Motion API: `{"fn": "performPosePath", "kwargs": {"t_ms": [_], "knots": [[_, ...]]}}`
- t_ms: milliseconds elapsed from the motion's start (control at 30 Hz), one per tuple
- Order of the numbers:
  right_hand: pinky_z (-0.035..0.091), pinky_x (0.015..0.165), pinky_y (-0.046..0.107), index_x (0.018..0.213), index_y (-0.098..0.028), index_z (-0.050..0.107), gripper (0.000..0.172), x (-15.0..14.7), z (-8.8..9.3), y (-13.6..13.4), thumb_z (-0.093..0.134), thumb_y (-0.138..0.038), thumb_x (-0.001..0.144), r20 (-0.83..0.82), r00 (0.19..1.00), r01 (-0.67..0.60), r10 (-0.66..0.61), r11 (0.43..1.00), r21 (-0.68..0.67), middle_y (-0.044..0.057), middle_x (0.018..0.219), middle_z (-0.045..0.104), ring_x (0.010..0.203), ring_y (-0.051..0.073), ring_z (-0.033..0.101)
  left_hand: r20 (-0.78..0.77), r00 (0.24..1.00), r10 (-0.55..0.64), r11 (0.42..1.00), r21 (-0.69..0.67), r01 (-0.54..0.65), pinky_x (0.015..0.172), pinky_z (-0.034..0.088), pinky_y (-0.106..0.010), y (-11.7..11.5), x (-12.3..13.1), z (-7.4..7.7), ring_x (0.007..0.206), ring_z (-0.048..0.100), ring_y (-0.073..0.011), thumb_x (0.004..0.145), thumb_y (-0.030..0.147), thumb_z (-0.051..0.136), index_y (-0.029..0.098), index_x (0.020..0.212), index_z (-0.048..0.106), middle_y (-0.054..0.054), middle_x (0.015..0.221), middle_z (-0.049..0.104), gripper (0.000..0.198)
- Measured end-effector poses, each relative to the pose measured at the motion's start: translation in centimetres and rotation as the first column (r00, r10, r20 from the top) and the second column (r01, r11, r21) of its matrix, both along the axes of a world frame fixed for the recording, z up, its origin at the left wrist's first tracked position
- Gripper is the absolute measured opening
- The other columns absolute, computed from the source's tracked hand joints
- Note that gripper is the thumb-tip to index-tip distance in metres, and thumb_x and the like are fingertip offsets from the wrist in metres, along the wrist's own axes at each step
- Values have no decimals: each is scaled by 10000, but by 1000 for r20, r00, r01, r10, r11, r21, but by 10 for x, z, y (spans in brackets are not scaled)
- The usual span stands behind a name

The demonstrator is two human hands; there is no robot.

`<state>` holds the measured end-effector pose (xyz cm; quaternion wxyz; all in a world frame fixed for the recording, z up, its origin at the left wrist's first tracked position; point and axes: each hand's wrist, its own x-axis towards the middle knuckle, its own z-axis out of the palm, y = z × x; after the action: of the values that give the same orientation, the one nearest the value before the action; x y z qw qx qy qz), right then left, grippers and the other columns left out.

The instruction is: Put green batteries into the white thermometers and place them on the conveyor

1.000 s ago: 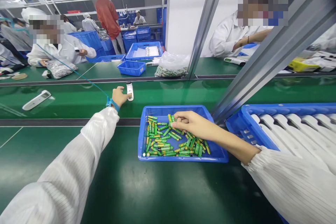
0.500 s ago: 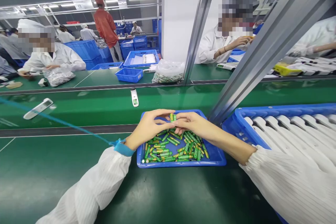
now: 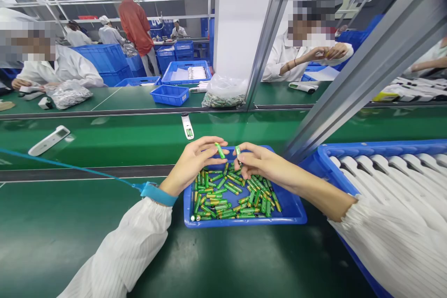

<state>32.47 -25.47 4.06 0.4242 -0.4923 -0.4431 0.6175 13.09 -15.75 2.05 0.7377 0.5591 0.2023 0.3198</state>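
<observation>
Over the far half of the blue tray [image 3: 244, 220], the left hand [image 3: 190, 166] pinches 1 green battery [image 3: 220, 150] between thumb and fingertips, tilted. The right hand [image 3: 261, 165] beside it is closed on a second battery [image 3: 238, 151], held nearly upright. The 2 hands are close but apart. Beneath them the tray holds a loose heap of batteries [image 3: 226, 198]. Beyond the tray a white handset [image 3: 187, 126] lies on the green belt [image 3: 104, 139]. Right of the tray stands a blue crate [image 3: 366, 144] of white casings [image 3: 384, 172].

The batteries [image 3: 223, 195] are green with what looks like yellow ends, in a blue tray [image 3: 244, 221]. The belt [image 3: 104, 139] is dark green. The sleeves [image 3: 129, 251] are white with faint fine stripes, the wrist strap [image 3: 159, 193] blue. The crate [image 3: 324, 151] is blue, the pieces [image 3: 401, 177] in it white.
</observation>
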Motion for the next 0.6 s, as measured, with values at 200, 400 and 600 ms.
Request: {"fn": "performPosePath", "kwargs": {"t_ms": [200,400,600], "knots": [[496,705,265,937,-186,559,382,0,-8,4,785,-437,758,102,994,30,-40,995,93,-37,736,649,683,108,609,-54,998,-13,998,65,16,854,605,-388,-2,2,-1,1059,680,-265,785,260,758,173,1092,655,-103,1152,703,336],[550,944,369,935,-158,655,412,-3,-19,4,832,-445,699,16,993,115,-114,992,-51,57,922,724,891,198,713,-188,974,127,932,358,-52,855,557,-307,-5,2,0,956,710,-216,736,281,800,198,1062,671,-59,980,759,360],[575,952,396,989,-183,667,467,-17,-32,-1,863,-459,667,19,995,101,-100,992,-77,41,882,738,907,238,728,-266,944,195,919,386,-81,698,562,-253,-21,5,1,759,709,-167,724,280,791,187,1025,690,-59,920,754,330]]}}
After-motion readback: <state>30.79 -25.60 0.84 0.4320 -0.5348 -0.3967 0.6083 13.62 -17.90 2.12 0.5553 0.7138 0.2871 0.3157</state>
